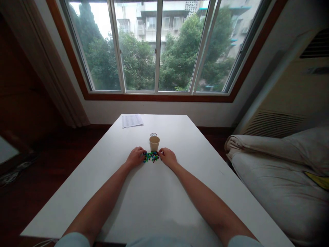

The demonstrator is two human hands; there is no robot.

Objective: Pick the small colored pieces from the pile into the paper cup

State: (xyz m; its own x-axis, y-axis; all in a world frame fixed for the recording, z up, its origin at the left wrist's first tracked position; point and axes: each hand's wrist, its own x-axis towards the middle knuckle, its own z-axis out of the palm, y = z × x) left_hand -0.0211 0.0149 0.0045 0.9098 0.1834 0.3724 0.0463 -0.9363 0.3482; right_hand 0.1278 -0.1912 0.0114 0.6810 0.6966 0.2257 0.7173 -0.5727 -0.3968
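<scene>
A small pile of tiny green, blue and dark coloured pieces (151, 157), too small to name exactly, lies on the white table (151, 202). Directly behind the pile stands a tan paper cup (154, 143), upright. My left hand (136, 156) rests at the pile's left edge, its fingers curled together at the pieces. On the other side, my right hand (167, 156) has thumb and fingers brought together at the pile's right edge, close to the cup's base. Whatever sits between the fingertips of either hand is too small to make out.
Just behind the cup lies a thin ring-shaped object (153, 134). Printed paper sheets (132, 120) are at the table's far left corner. A covered couch (280, 181) stands to the right, and a window (156, 48) is beyond the table.
</scene>
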